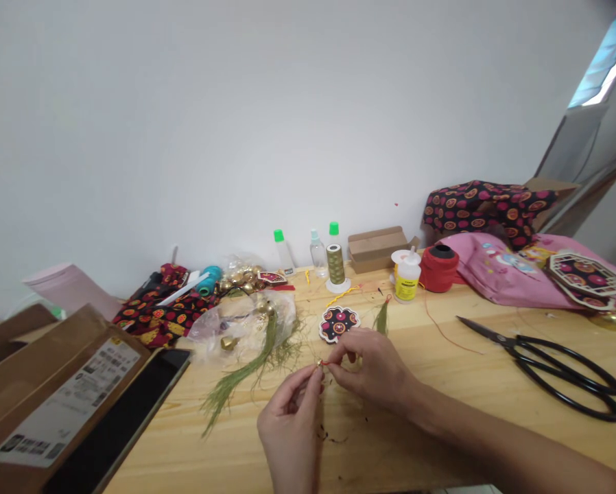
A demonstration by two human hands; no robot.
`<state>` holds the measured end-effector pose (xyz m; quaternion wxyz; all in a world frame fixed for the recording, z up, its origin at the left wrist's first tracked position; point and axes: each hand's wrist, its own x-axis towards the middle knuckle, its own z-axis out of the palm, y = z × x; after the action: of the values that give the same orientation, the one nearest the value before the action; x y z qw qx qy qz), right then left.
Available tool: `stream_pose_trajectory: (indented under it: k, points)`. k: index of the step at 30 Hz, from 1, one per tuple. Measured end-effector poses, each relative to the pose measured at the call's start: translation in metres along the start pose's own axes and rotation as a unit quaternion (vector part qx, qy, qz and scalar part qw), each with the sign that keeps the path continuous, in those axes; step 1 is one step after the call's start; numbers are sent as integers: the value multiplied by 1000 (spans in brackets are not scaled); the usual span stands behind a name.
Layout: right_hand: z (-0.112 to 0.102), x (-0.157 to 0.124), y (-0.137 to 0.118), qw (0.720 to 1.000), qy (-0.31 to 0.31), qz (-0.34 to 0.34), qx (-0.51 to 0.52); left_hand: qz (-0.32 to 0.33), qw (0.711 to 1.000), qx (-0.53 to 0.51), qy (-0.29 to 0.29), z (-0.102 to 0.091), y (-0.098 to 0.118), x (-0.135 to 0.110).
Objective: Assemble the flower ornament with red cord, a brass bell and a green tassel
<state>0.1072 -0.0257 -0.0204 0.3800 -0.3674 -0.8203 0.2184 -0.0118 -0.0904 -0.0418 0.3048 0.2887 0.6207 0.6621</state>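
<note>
Over the wooden table, my left hand (295, 405) pinches a small gold piece (319, 363), perhaps a bead or bell, between thumb and forefinger. From it a short bit of red cord (325, 363) runs to my right hand (372, 363), whose thumb and forefinger are closed on it. Just beyond my fingers lies a flower-shaped ornament (339, 324) with dark patterned fabric and a pale rim. A small green tassel (381, 318) with a red loop rests behind my right hand. Loose green threads (241, 377) spread to the left of my hands.
Black-handled scissors (545, 363) lie at the right. Behind stand a glue bottle (407, 278), a red thread spool (440, 267) and an olive thread spool (335, 266). At the left are a cardboard box (97, 336), a dark flat device (127, 412) and a plastic bag (246, 322) with gold bells.
</note>
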Motion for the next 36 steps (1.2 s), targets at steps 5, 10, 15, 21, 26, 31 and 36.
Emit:
stream_pose_trajectory:
  k: [5,10,15,21,26,31,36]
  points:
    - [-2,2,3,997,-40,45,45,7,1000,4,5,-1,-2,0]
    - [-1,1,7,989,-71,79,104,1,1000,-8,10,0,-3,0]
    - [0,0,7,983,-87,90,136,4,1000,-23,2,0,-4,0]
    - [-1,3,6,978,-93,100,157,12,1000,-24,-12,-1,-6,2]
    - [-3,6,5,962,-112,130,213,25,999,-20,-19,-2,-6,1]
    - [-5,8,4,922,-162,179,304,37,999,-20,-19,-2,-5,0]
    - [-8,9,7,904,-170,179,350,34,999,-16,-17,-3,-6,1]
